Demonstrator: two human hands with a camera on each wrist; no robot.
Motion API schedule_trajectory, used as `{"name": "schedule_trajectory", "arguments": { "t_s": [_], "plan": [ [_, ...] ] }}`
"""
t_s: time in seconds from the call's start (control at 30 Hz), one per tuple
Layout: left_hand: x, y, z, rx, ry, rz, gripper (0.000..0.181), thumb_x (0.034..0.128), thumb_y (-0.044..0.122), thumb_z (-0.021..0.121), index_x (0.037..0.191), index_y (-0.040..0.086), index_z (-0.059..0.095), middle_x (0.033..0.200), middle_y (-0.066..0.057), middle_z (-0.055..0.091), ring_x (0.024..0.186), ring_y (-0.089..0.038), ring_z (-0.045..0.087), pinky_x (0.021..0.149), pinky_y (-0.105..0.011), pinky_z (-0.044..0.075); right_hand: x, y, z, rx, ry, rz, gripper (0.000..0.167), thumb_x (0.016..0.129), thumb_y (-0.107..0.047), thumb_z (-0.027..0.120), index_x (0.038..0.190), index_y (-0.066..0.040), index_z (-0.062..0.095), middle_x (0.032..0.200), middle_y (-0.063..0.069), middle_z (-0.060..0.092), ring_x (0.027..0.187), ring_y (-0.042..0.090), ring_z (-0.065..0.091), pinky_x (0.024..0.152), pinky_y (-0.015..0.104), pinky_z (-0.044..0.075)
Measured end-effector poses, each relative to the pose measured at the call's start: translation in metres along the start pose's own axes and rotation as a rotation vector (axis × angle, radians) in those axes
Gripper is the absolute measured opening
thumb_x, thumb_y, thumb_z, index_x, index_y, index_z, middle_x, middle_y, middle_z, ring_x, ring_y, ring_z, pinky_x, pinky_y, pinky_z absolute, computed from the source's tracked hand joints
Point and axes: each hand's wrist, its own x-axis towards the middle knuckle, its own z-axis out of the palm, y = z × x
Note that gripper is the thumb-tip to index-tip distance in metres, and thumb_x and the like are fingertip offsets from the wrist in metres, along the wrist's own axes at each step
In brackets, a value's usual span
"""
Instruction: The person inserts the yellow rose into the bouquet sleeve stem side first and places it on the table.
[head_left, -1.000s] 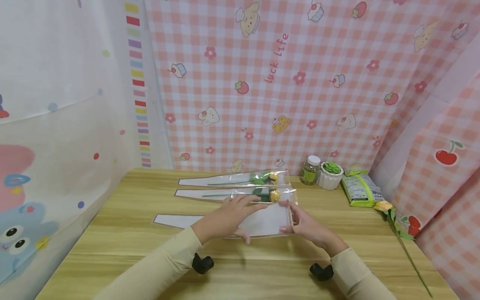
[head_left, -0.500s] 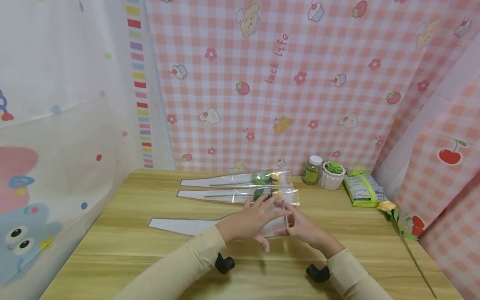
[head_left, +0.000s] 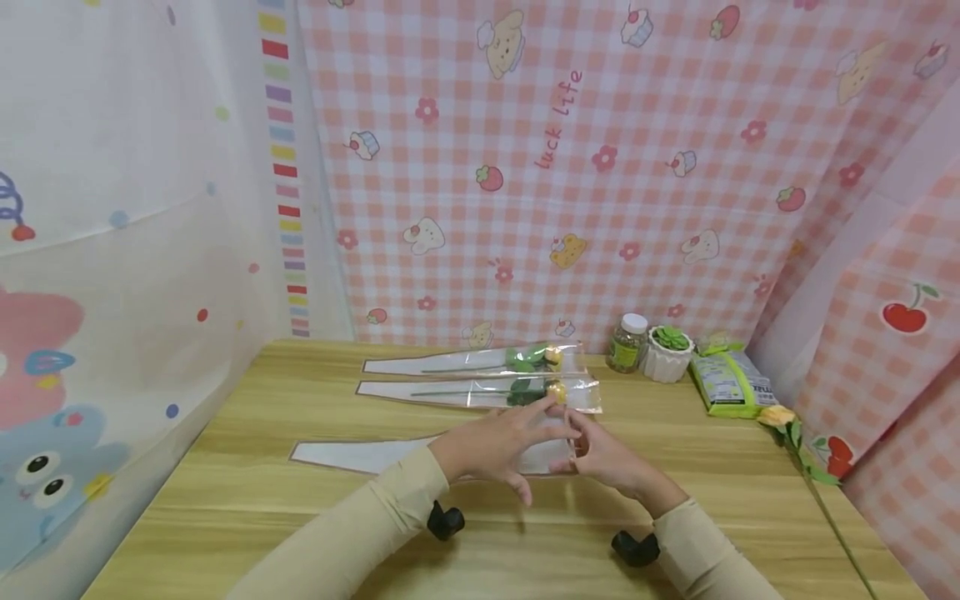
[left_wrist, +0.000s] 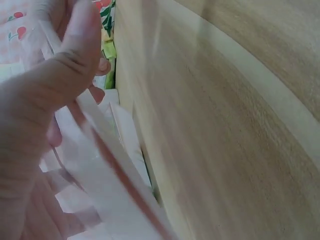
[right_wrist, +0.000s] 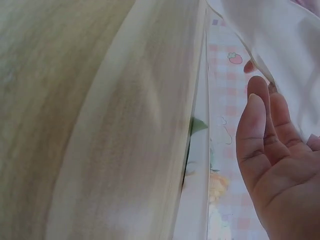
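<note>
A long tapered flower sleeve (head_left: 345, 454), white with a brown border, extends under both hands. My left hand (head_left: 495, 443) is over its wide part, fingers spread and thumb held out. In the left wrist view the left thumb (left_wrist: 75, 55) stands beside the sleeve (left_wrist: 107, 165). At the sleeve's wide end my right hand (head_left: 611, 454) grips the edge with curled fingers and thumb. The right fingers (right_wrist: 280, 115) meet the sleeve's edge (right_wrist: 295, 65) in the right wrist view. Fingertip contact is partly hidden.
Behind lie two clear sleeves, a nearer one (head_left: 390, 390) and a farther one (head_left: 397, 366), each with a yellow rose. A jar (head_left: 625, 348), potted succulent (head_left: 667, 360) and green-grey packet (head_left: 731, 385) stand at the back right. A loose rose (head_left: 776, 417) lies along the right edge.
My left hand has moved right along the sleeve, closer to the right hand. The narrow end of the sleeve has shifted left and slightly nearer. The right hand has stayed at the wide end.
</note>
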Motion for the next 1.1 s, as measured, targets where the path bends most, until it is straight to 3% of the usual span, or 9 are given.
{"name": "schedule_trajectory", "arguments": {
  "t_s": [0.17,0.37,0.57,0.7,0.9,1.1],
  "plan": [
    [-0.003,-0.001,0.001,0.012,-0.005,-0.010,0.098,0.0826,0.046,0.082,0.160,0.030,0.025,0.169,-0.016,0.006,0.138,-0.037,0.046,0.102,-0.050,0.050,-0.002,0.003,0.001,0.002,-0.003,-0.024,0.088,0.090,-0.004,0.074,0.157,0.004,0.019,0.151,0.029,0.039,0.117,0.027,0.058,0.090,0.034,0.056],
    [-0.003,-0.005,0.003,-0.003,0.015,-0.027,0.091,0.0832,0.042,0.083,0.156,0.028,0.031,0.169,-0.012,0.007,0.135,-0.034,0.049,0.101,-0.044,0.051,-0.009,0.003,-0.005,0.004,0.009,-0.018,0.086,0.088,0.004,0.064,0.156,0.011,0.013,0.154,0.035,0.027,0.120,0.032,0.055,0.087,0.033,0.057],
    [-0.002,-0.009,0.001,-0.037,0.028,-0.037,0.088,0.0843,0.040,0.083,0.155,0.029,0.031,0.168,-0.013,0.012,0.134,-0.030,0.050,0.099,-0.039,0.053,-0.025,0.003,-0.025,-0.043,0.051,-0.045,0.067,0.098,-0.004,0.064,0.155,0.004,0.029,0.152,0.034,0.033,0.121,0.038,0.054,0.091,0.040,0.056],
    [-0.002,-0.009,0.001,-0.035,0.031,-0.025,0.089,0.0839,0.039,0.083,0.155,0.029,0.031,0.168,-0.012,0.015,0.135,-0.030,0.049,0.099,-0.037,0.053,-0.045,0.005,-0.046,-0.086,0.154,-0.014,0.059,0.101,-0.007,0.061,0.152,0.004,0.035,0.146,0.036,0.038,0.119,0.037,0.055,0.094,0.043,0.055],
    [0.000,-0.009,0.002,0.009,0.031,-0.005,0.091,0.0832,0.041,0.083,0.155,0.028,0.029,0.167,-0.010,0.017,0.136,-0.029,0.049,0.103,-0.038,0.050,-0.087,0.012,-0.093,-0.226,0.355,0.119,0.057,0.102,-0.017,0.062,0.149,0.006,0.038,0.140,0.036,0.045,0.110,0.023,0.061,0.087,0.045,0.056],
    [0.000,-0.009,0.003,0.019,0.025,-0.006,0.092,0.0828,0.041,0.083,0.156,0.028,0.028,0.166,-0.011,0.021,0.133,-0.028,0.052,0.105,-0.039,0.049,-0.134,0.025,-0.145,-0.461,0.494,0.281,0.054,0.104,-0.018,0.057,0.143,0.015,0.040,0.128,0.037,0.053,0.107,0.037,0.062,0.076,0.037,0.059]
  ]
}}
